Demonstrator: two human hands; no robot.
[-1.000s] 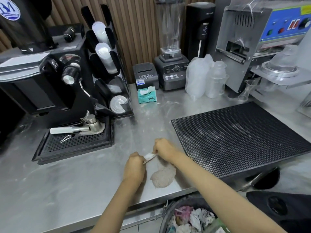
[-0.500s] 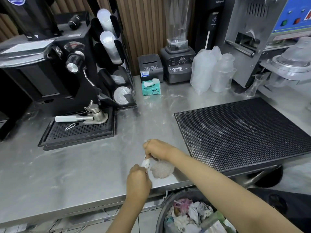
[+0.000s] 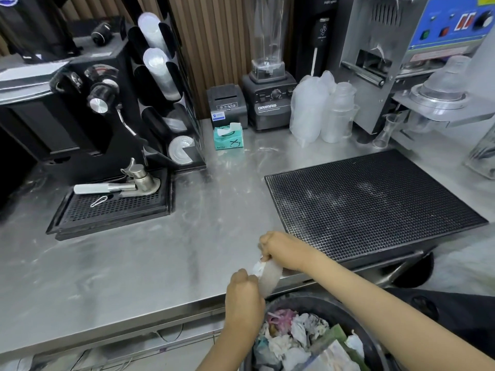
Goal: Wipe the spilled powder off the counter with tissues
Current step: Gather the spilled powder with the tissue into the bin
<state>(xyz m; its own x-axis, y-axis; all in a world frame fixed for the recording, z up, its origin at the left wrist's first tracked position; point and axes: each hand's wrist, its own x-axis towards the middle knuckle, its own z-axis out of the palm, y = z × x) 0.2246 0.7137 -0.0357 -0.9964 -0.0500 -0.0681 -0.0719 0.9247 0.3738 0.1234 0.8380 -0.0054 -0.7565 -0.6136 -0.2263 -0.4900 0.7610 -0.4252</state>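
Observation:
A white tissue (image 3: 268, 279), bundled and greyish with powder, hangs at the front edge of the steel counter (image 3: 150, 266), just above the trash bin (image 3: 325, 299). My right hand (image 3: 282, 250) pinches its upper end over the counter edge. My left hand (image 3: 243, 297) grips its lower end beside the bin. The counter where the tissue was shows no pile of powder, only faint smears. A green tissue box (image 3: 228, 137) stands at the back of the counter with a sheet sticking out.
A black perforated bar mat (image 3: 372, 204) lies right of my hands. At the left are a black drip tray (image 3: 112, 210) with a portafilter, the coffee machine and a cup dispenser (image 3: 160, 84). Blender, printer and plastic cups line the back. The bin holds crumpled tissues.
The tissue with the powder heap slid from the counter toward me and now hangs off the front edge over the bin. Both hands moved toward me with it.

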